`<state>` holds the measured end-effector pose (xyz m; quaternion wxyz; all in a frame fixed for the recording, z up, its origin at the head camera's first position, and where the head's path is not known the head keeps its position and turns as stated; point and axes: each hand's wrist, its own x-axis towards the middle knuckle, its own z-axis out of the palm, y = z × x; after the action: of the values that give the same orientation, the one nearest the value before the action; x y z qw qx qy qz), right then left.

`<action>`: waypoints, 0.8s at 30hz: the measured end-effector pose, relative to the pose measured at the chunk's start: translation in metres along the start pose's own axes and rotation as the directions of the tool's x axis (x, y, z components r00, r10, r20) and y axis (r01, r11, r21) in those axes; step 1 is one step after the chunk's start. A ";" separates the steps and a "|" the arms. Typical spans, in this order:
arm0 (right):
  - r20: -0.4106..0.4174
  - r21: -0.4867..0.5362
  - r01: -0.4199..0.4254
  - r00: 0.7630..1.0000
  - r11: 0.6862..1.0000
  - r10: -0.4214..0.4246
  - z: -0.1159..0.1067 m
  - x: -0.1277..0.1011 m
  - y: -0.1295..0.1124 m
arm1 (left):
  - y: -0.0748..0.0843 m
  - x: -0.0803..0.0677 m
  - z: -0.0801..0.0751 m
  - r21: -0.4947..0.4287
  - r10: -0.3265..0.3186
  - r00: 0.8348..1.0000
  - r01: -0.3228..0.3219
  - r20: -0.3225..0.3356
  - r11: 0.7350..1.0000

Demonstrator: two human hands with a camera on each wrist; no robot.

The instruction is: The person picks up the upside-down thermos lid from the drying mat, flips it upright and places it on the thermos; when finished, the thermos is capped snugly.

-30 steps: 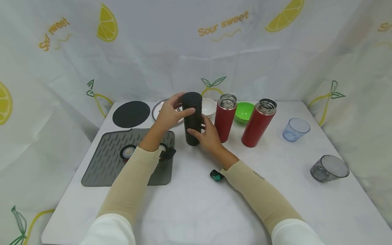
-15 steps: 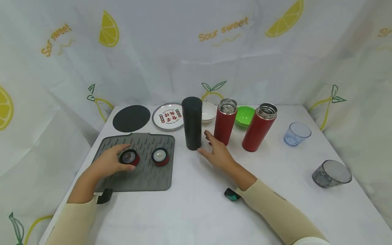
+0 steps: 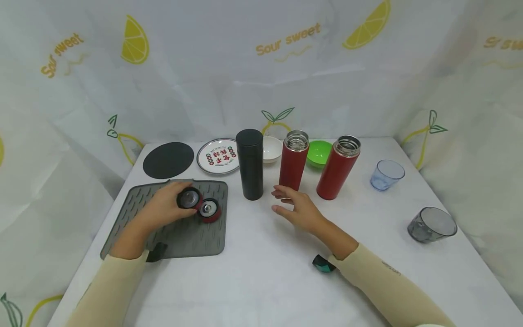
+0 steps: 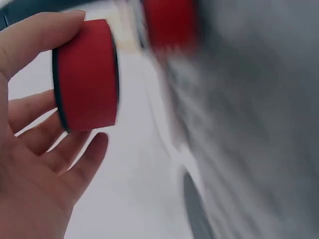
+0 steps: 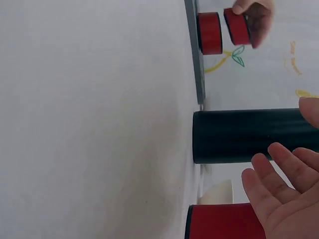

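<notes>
the left hand (image 3: 165,207) pinches a lid (image 3: 189,198) between its fingers, above the mat (image 3: 194,238) and just beside a second lid (image 3: 210,209) resting there; the right hand (image 3: 301,212), fingers spread, is near the black bottle (image 3: 250,168).

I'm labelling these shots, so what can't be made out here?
Head view: left side of the white bowl, behind the black bottle.
Left wrist view: gray mat, blurred; unheld red lid, cut off by the top edge.
Right wrist view: black bottle's top, cut off by the right edge; red bottle, partly behind the right hand.
</notes>
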<state>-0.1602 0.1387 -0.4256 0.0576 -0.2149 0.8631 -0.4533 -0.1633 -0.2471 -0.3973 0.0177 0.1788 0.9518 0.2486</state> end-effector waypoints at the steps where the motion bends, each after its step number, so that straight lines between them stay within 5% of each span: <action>1: -0.001 0.018 -0.006 1.000 1.000 0.006 0.000 -0.001 -0.001 | 0.014 0.007 0.004 -0.007 0.042 0.999 -0.042 -0.009 0.999; 4: -0.005 0.098 -0.023 1.000 0.995 0.024 0.000 -0.003 -0.003 | 0.057 0.027 0.022 -0.030 0.184 0.982 -0.185 -0.040 0.982; 6: -0.007 0.165 -0.039 0.999 0.985 0.041 0.000 -0.004 -0.005 | 0.084 0.038 0.037 -0.027 0.285 0.956 -0.287 -0.071 0.958; 8: -0.003 0.245 -0.052 0.999 0.968 0.055 0.001 -0.004 -0.006 | 0.107 0.047 0.051 -0.008 0.388 0.914 -0.392 -0.117 0.920; 13: -0.034 0.358 -0.065 0.996 0.931 0.083 0.004 -0.006 -0.007 | 0.144 0.062 0.075 0.096 0.592 0.771 -0.587 -0.235 0.804; 15: -0.073 0.377 -0.061 0.993 0.924 0.096 0.004 -0.006 -0.007 | 0.151 0.065 0.080 0.127 0.622 0.741 -0.612 -0.254 0.781; 17: -0.110 0.397 -0.053 0.988 0.916 0.105 0.001 -0.006 -0.008 | 0.156 0.068 0.080 0.129 0.596 0.762 -0.584 -0.253 0.801; 19: -0.153 0.398 -0.034 0.983 0.917 0.102 -0.004 -0.009 -0.010 | 0.161 0.070 0.078 0.071 0.495 0.838 -0.493 -0.231 0.867; 21: -0.194 0.380 0.004 0.978 0.925 0.076 -0.011 -0.013 -0.015 | 0.167 0.072 0.073 -0.058 0.316 0.933 -0.330 -0.171 0.942; 22: -0.218 0.348 0.029 0.975 0.937 0.051 -0.014 -0.015 -0.020 | 0.170 0.074 0.070 -0.127 0.217 0.968 -0.233 -0.124 0.964; 24: -0.264 0.263 0.085 0.964 0.961 -0.013 -0.020 -0.019 -0.029 | 0.175 0.079 0.065 -0.257 0.042 0.999 -0.044 -0.012 0.965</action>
<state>-0.1395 0.1474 -0.3920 -0.0385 -0.1651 0.7871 -0.5931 -0.1713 -0.0465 -0.3658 0.0323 0.1949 0.9075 0.3708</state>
